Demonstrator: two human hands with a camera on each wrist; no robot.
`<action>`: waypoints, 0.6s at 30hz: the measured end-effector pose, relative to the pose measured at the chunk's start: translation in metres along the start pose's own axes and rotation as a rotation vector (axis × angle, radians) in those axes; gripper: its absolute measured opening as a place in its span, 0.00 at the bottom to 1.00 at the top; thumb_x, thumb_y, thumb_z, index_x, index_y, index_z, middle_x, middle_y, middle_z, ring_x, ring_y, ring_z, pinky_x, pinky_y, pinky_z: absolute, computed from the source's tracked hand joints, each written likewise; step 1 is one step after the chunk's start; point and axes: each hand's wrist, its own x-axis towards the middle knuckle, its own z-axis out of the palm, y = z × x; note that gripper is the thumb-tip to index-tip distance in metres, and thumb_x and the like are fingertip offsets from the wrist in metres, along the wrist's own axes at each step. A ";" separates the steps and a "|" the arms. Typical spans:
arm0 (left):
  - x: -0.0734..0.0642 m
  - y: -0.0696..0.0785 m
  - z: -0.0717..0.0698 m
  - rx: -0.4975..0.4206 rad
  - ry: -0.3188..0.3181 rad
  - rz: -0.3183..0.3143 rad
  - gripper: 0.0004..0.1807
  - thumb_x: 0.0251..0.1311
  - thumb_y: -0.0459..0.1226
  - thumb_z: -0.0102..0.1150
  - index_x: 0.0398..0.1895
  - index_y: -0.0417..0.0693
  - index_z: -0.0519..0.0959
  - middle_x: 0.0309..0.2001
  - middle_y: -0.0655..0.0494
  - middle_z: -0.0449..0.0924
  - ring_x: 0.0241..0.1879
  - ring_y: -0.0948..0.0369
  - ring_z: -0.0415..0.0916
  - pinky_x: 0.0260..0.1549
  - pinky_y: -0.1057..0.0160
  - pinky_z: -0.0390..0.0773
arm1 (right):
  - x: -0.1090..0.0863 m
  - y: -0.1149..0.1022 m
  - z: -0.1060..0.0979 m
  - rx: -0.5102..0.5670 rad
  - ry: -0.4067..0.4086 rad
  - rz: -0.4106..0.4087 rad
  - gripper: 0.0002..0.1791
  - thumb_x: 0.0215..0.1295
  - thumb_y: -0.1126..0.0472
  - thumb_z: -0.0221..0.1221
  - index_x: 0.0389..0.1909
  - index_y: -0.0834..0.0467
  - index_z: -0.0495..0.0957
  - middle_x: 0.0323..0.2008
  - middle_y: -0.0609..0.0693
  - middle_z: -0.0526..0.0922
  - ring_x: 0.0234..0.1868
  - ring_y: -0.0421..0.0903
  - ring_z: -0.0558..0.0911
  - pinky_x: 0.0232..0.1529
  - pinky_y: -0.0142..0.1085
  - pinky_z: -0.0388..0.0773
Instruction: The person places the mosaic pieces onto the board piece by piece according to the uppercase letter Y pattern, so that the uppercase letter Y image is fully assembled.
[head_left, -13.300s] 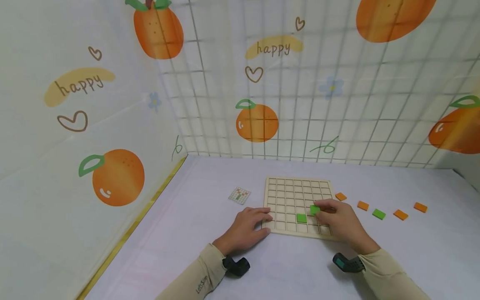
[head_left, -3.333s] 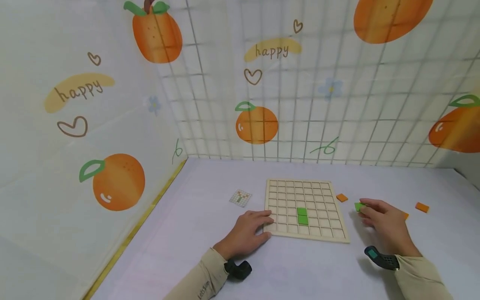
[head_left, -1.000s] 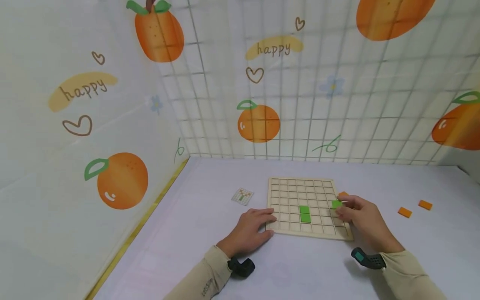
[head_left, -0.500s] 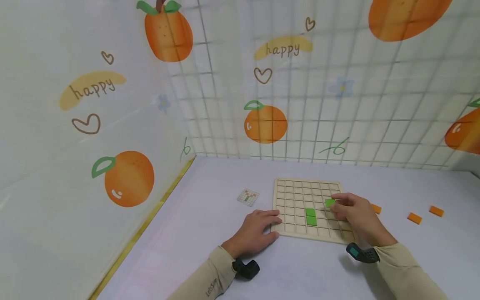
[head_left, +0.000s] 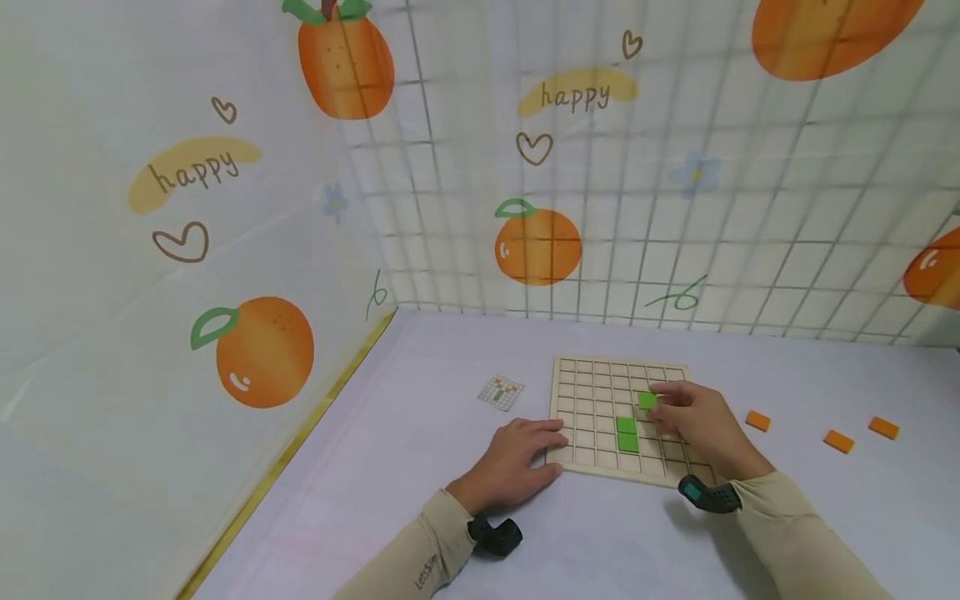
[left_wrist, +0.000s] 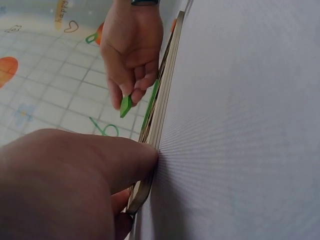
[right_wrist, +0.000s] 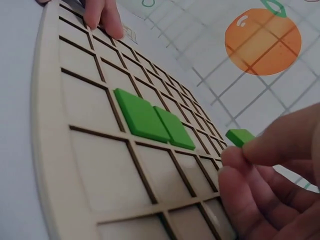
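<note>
My right hand [head_left: 705, 421] pinches a green square tile [head_left: 647, 401] between thumb and fingertips, above the right half of the wooden grid board [head_left: 577, 392]. From the right wrist view, this held tile [right_wrist: 240, 136] is tilted and apart from the board. Two green tiles [right_wrist: 142, 116] sit side by side in neighbouring cells, one behind the other as seen from the head. At the board's left edge, my left hand [head_left: 517, 467] rests with its fingers on the frame and the thumb [left_wrist: 135, 157] against the near corner.
A small card [head_left: 501, 392] printed with a coloured grid pattern lies left of the board. To the right are loose orange tiles [head_left: 757, 420] on the white tabletop [head_left: 600, 542]. A printed curtain [head_left: 450, 167] hangs behind the table.
One green tile went into the board beside the first. The right hand then took another green tile from the right and brought it left over the board. The left hand stays at the edge.
</note>
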 end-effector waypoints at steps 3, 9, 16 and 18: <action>0.001 0.001 -0.001 -0.001 0.005 0.003 0.20 0.69 0.47 0.56 0.63 0.58 0.78 0.71 0.65 0.67 0.67 0.59 0.65 0.64 0.50 0.63 | 0.003 -0.003 0.001 0.002 -0.011 -0.010 0.28 0.69 0.60 0.59 0.67 0.65 0.70 0.48 0.59 0.80 0.40 0.48 0.83 0.40 0.36 0.80; 0.000 0.001 -0.001 -0.008 0.016 0.016 0.20 0.69 0.47 0.56 0.62 0.58 0.79 0.71 0.64 0.67 0.67 0.59 0.65 0.64 0.49 0.63 | 0.007 -0.006 0.006 -0.026 -0.026 -0.047 0.26 0.66 0.64 0.59 0.64 0.66 0.72 0.44 0.58 0.81 0.37 0.50 0.81 0.37 0.37 0.80; -0.001 0.001 -0.003 -0.011 0.012 0.013 0.19 0.69 0.47 0.55 0.61 0.60 0.81 0.70 0.65 0.68 0.66 0.59 0.65 0.64 0.50 0.63 | 0.011 -0.005 0.009 -0.071 -0.071 -0.056 0.23 0.67 0.64 0.60 0.61 0.66 0.75 0.48 0.59 0.82 0.34 0.49 0.81 0.35 0.38 0.80; -0.001 0.001 -0.003 -0.015 0.013 0.016 0.19 0.69 0.47 0.55 0.61 0.60 0.81 0.70 0.65 0.68 0.66 0.59 0.65 0.64 0.49 0.63 | 0.012 -0.006 0.009 -0.088 -0.079 -0.064 0.22 0.67 0.63 0.60 0.61 0.66 0.75 0.49 0.59 0.82 0.34 0.48 0.82 0.35 0.38 0.80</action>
